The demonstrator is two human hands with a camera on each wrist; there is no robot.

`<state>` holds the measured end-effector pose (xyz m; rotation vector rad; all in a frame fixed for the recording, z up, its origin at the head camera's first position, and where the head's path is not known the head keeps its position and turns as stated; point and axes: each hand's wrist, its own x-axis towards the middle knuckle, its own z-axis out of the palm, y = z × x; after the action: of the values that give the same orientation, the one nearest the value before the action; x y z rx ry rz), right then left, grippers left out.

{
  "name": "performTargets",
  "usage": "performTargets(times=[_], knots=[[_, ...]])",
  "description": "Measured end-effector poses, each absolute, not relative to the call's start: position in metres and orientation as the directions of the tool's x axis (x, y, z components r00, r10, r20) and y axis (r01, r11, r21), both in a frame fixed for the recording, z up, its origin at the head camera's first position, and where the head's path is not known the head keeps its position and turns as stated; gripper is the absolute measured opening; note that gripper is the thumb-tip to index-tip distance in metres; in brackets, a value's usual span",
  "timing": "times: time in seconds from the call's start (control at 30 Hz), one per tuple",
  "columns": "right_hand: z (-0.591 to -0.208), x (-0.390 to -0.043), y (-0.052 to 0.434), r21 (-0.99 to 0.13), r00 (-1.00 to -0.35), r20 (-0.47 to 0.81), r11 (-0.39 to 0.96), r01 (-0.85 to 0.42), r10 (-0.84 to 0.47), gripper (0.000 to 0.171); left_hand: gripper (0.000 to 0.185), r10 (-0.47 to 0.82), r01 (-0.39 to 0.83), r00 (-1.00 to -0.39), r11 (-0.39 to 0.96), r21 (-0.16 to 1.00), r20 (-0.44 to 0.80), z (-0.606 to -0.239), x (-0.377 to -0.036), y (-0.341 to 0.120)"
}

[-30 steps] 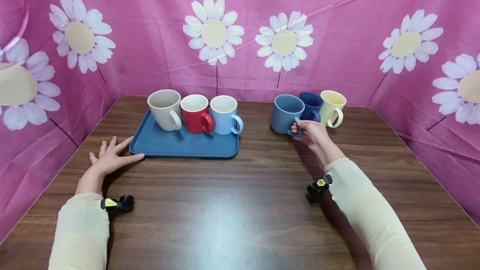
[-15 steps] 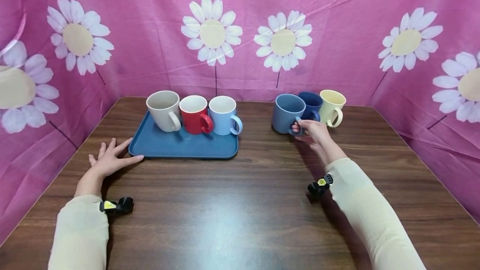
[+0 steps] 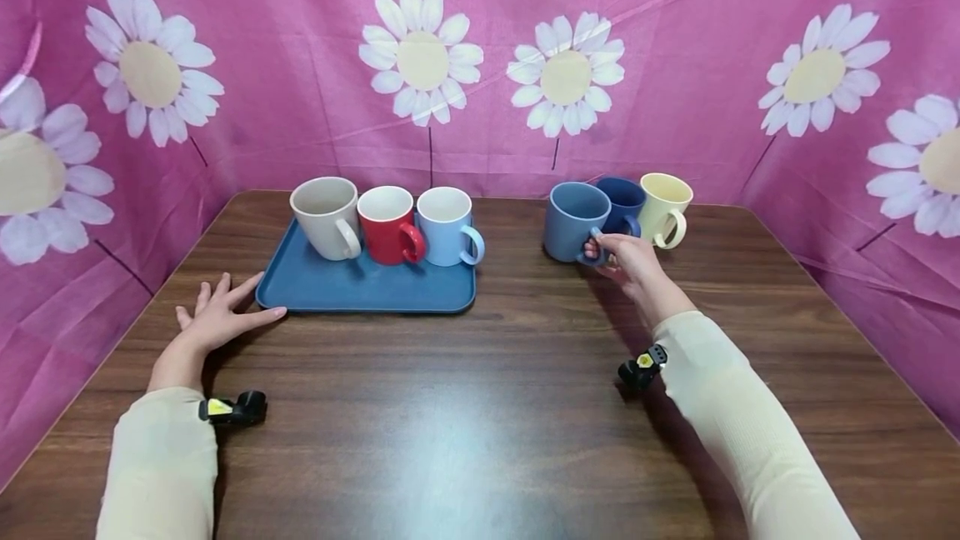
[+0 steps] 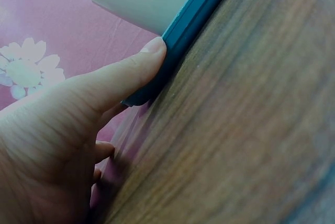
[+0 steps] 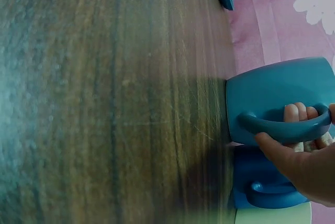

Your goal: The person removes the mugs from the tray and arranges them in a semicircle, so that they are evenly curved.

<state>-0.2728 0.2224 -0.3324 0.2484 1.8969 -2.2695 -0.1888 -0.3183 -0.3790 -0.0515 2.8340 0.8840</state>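
Holding three mugs: blue tray (image 3: 360, 296), with grey mug (image 3: 324, 223), light-blue mug (image 3: 442, 232) and red mug (image 3: 385, 232) at its back.
Left hand (image 3: 220, 319): fingers spread, thumb touching the tray's near-left corner.
Right hand (image 3: 630, 265): fingers curled round the handle (image 5: 290, 131) of the upright grey-blue mug (image 3: 568, 227), right of the tray.
Yellow mug (image 3: 660, 215), navy mug (image 3: 621, 205): farther right of the tray.

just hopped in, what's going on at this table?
A person's right hand holds a grey-blue mug by its handle, next to a navy mug, with a yellow mug beyond. The left hand touches a blue tray at its near-left corner. On that tray are a grey mug, a red mug and a light-blue mug.
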Motion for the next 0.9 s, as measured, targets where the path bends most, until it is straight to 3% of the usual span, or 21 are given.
performTargets(times=[0.2, 0.43, 0.67, 0.9], knots=[[-0.335, -0.277, 0.227, -0.949, -0.967, -0.256, -0.190, 0.252, -0.004, 0.017, 0.090, 0.017, -0.090, -0.984, 0.817, 0.570, -0.180, -0.380, -0.186, -0.319], [-0.320, -0.266, 0.230, -0.945, -0.970, -0.233, -0.219, 0.243, -0.069, 0.024, 0.090, 0.008, -0.095, -0.985, 0.811, 0.577, -0.173, -0.377, -0.186, -0.318], [-0.312, -0.258, 0.242, -0.952, -0.967, -0.237, -0.176, 0.249, -0.089, 0.024, 0.091, 0.009, -0.092, -0.985, 0.818, 0.568, -0.172, -0.376, -0.187, -0.318], [-0.300, -0.253, 0.250, -0.974, -0.976, -0.156, -0.139, 0.177, -0.154, 0.022, 0.092, 0.008, -0.092, -0.985, 0.816, 0.570, -0.170, -0.376, -0.189, -0.318]])
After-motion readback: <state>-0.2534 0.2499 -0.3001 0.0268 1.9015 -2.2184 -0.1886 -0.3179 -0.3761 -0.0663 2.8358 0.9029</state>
